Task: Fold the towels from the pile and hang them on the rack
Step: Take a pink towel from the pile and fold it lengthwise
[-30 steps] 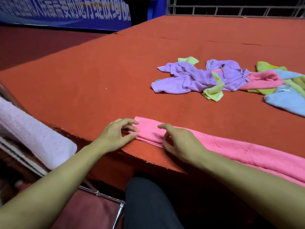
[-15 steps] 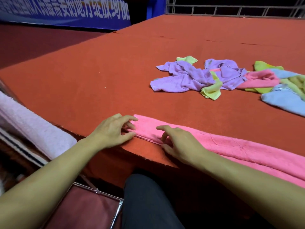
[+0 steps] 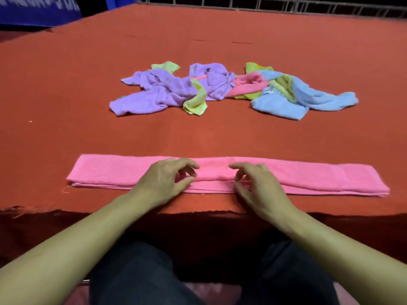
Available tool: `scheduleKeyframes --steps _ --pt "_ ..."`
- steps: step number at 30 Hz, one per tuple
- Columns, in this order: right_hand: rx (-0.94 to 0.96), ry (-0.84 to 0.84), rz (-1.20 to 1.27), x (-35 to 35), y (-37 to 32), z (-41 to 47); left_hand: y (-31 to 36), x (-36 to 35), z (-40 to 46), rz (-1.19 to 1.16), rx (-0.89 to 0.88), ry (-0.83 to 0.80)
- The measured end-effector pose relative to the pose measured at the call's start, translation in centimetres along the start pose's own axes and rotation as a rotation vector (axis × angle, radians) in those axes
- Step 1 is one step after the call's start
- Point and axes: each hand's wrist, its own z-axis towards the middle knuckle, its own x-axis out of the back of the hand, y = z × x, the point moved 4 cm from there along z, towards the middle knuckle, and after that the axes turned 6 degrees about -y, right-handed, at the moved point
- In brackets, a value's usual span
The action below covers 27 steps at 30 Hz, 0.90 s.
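Note:
A pink towel (image 3: 110, 172), folded into a long narrow strip, lies along the front edge of the red table (image 3: 66, 95). My left hand (image 3: 163, 181) and my right hand (image 3: 257, 186) sit close together on its middle. On each hand, curled fingertips and the thumb pinch a low ridge of cloth raised between them. Farther back lies the pile of crumpled towels (image 3: 220, 89): purple, yellow-green, pink and light blue. No rack is in view.
The table's frayed front edge (image 3: 198, 212) runs just in front of my dark trouser legs (image 3: 136, 271). A metal railing (image 3: 286, 5) crosses the back, and a blue banner (image 3: 37, 12) hangs at the far left.
Both hands have gone from the pink towel's left end to its middle. The view has swung right, so the whole strip now shows and the rack with the white towel has left the frame.

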Motion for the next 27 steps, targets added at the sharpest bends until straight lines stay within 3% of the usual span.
scheduleKeyframes --steps 7,19,23,27 --pt "-0.093 -0.036 -0.044 1.9 4.7 -0.6 1.6 -2.5 2.9 0.096 -0.008 -0.076" --pt "0.013 0.028 -0.057 4.8 4.6 -1.2 2.6 -1.2 2.8 0.086 -0.073 -0.081" --pt "0.023 -0.115 -0.100 3.5 4.7 -2.7 2.4 -2.4 1.5 0.191 -0.109 -0.185" --pt "0.013 -0.016 -0.084 3.9 4.5 -1.6 2.8 -1.9 2.4 0.128 -0.052 -0.058"
